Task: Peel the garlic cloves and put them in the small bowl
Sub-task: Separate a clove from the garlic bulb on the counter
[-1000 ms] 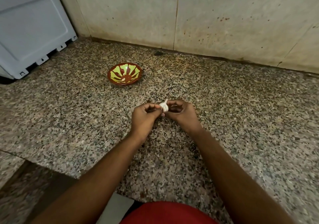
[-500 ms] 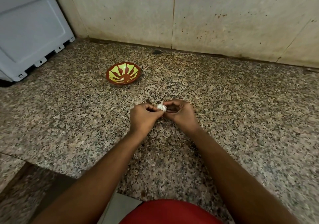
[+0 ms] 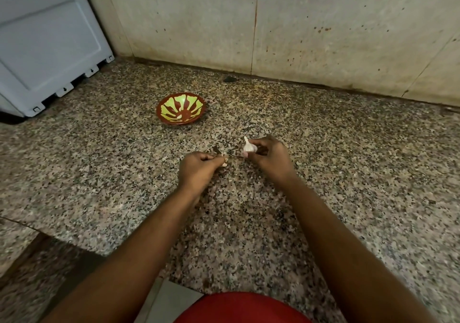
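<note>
From my remote seat I judge the job to be early on. My right hand (image 3: 270, 158) pinches a garlic bulb (image 3: 249, 146), still in its white papery skin, fingers curled round it and its tip pointing up. My left hand (image 3: 199, 167) is curled with the fingertips pressed together on a small pale piece (image 3: 224, 162); I take it to be a clove or a scrap of skin pulled from the bulb, but I cannot tell which. The two hands are apart, both on the near side of the small bowl (image 3: 181, 108), the right one nearer-right of it, the left one straight in front of it. The small bowl stands on the granite tabletop (image 3: 348, 173), red-brown with yellow-green petals painted inside. One pale fleck lies low in the small bowl; it may be a peeled clove or part of the pattern, I cannot say. So most of the peeling looks left to do.

How many cloves the bulb holds is hidden by my fingers. Loose skins would be lost against the speckled stone near the small bowl.
</note>
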